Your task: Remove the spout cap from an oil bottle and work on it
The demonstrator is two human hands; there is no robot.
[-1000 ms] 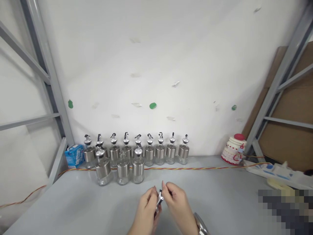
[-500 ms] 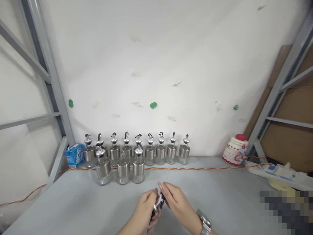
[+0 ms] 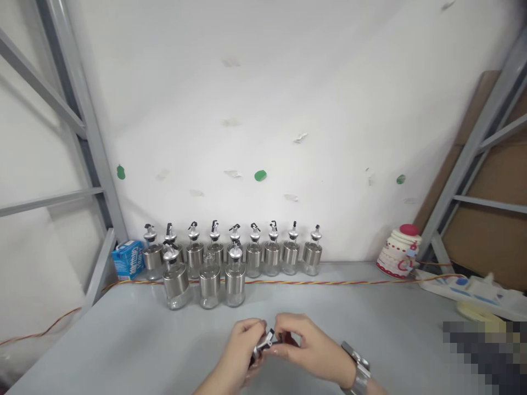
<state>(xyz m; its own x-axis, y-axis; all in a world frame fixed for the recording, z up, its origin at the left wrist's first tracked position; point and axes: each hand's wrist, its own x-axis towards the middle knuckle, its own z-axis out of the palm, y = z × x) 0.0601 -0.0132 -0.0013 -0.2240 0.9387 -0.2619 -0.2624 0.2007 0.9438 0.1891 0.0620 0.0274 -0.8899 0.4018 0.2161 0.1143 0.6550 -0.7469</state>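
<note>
Low in the middle of the head view, my left hand (image 3: 241, 348) is closed around a silver and black pour spout (image 3: 264, 344). My right hand (image 3: 307, 345) pinches the spout's black flip lever between thumb and fingers; the lever is swung out from the nozzle. Beyond my hands stand three glass bottles with steel sleeves. The middle bottle (image 3: 210, 284) has an uncapped neck, while the left bottle (image 3: 176, 282) and the right bottle (image 3: 235, 282) carry spouts. My fingers hide the lower end of the held spout.
Several spout-topped bottles (image 3: 272, 255) line the wall behind. A blue box (image 3: 128, 260) stands at left, a cream jar (image 3: 398, 255) with a red knob at right. A twisted wire (image 3: 329, 282) crosses the grey table (image 3: 123, 334). A white boat-shaped object (image 3: 477, 288) lies far right.
My right hand has turned and shifted slightly right and down, and the black lever now sticks out away from the spout. My left hand keeps its hold. The view has shifted slightly.
</note>
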